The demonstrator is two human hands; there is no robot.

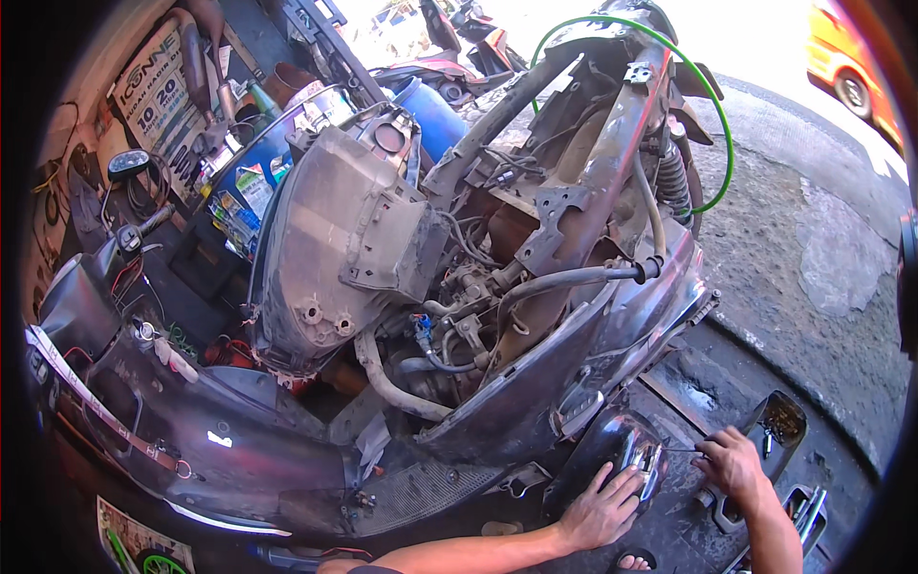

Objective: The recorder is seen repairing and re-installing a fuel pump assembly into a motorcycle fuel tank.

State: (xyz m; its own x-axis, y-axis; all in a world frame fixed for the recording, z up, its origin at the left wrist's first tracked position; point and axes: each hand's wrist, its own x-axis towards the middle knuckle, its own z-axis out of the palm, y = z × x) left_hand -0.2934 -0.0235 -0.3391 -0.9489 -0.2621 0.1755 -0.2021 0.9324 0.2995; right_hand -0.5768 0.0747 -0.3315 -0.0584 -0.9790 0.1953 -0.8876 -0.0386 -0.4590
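My left hand [602,507] lies with its fingers spread on a glossy black rounded scooter part [598,445], which has a shiny lens-like strip near my fingertips. My right hand [732,465] is closed just to the right of it. Out of those fingers a thin dark shaft [681,450] points left at the part's edge. The handle is hidden in my hand, so I cannot tell the exact kind of tool. Behind both hands stands a partly stripped motor scooter [574,220], its frame, hoses and engine bare.
A grey-brown storage bucket [339,230] stands tilted up over the engine. Dark body panels [239,459] fill the lower left. By my right hand are a tray [786,421] with small parts and some metal tools [811,512]. A green cable [732,143] loops over the frame.
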